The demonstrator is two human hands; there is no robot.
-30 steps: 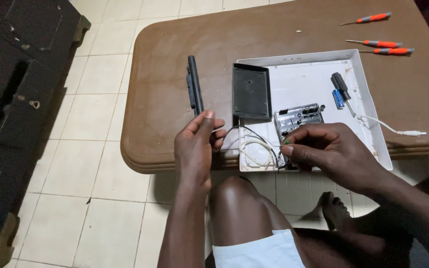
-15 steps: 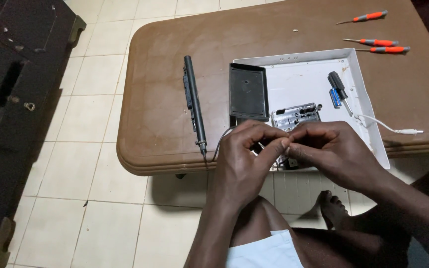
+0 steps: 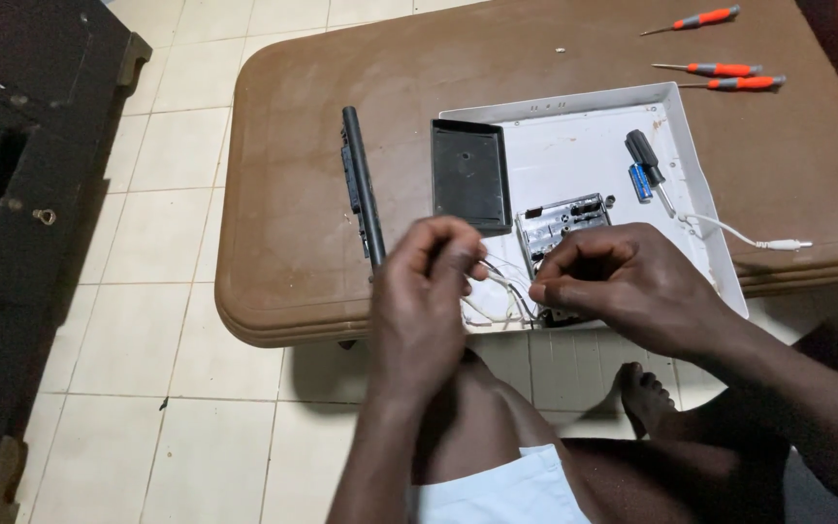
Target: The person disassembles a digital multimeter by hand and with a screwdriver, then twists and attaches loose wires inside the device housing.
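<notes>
Both hands are pinched on the thin white wires (image 3: 499, 284) at the near edge of the white tray (image 3: 700, 184). The left hand (image 3: 424, 291) holds a strand between thumb and fingertips; the right hand (image 3: 618, 281) is clenched on the other end, right over the battery holder (image 3: 563, 221).

Risks as I see them:
- Wires are thin and look taut between the two pinches — a pull too hard could snap a strand or tear it off the holder.
- The tray sits at the near right corner of the brown table (image 3: 293, 243) and looks to overhang the edge a little; a tug toward the person could drag it off, with the black cover (image 3: 469, 175), the small blue battery (image 3: 639, 181) and the black-handled screwdriver (image 3: 646, 160) going too.
- The white cable (image 3: 744, 236) trails over the tray's right wall and could snag.
- The long black battery bar (image 3: 362, 186), just left of the tray, is near the left wrist.

Versus half a second ago — the hands have drawn slightly apart, so the wire span between them now shows; a second ago the left hand was down near the table's edge. The three orange-handled screwdrivers (image 3: 720, 70) at the far right corner haven't moved.
</notes>
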